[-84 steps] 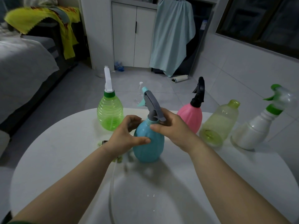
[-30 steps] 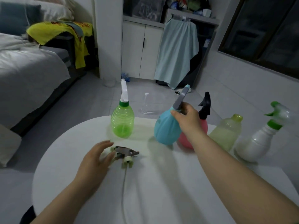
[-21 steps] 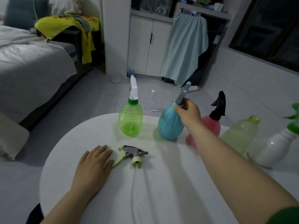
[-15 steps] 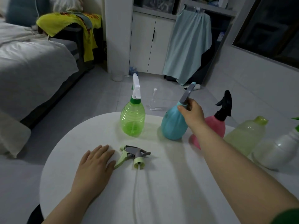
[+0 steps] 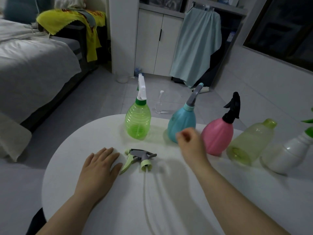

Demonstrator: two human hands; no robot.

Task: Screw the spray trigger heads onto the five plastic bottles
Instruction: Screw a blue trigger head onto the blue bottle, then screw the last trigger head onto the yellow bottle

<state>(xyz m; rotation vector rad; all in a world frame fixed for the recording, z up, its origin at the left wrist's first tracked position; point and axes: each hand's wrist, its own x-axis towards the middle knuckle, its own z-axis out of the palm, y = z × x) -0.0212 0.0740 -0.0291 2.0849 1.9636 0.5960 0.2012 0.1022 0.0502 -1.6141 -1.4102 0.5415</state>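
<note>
Five bottles stand along the far side of the round white table: a green bottle with a white head, a blue bottle with a grey head, a pink bottle with a black head, a pale yellow-green bottle with a bare neck, and a white bottle with a green head. A loose grey and pale green trigger head with a long tube lies on the table. My left hand rests flat beside it, fingers apart. My right hand, blurred and loosely curled, hovers in front of the blue bottle holding nothing.
The table edge curves close at the left. Beyond it is tiled floor with a small clear bottle, a bed at the left, a white cabinet and a hanging blue cloth.
My right hand has let go of the blue bottle's trigger head and drawn back toward me. The blue bottle now stands on its own beside the pink one. My left hand stays flat.
</note>
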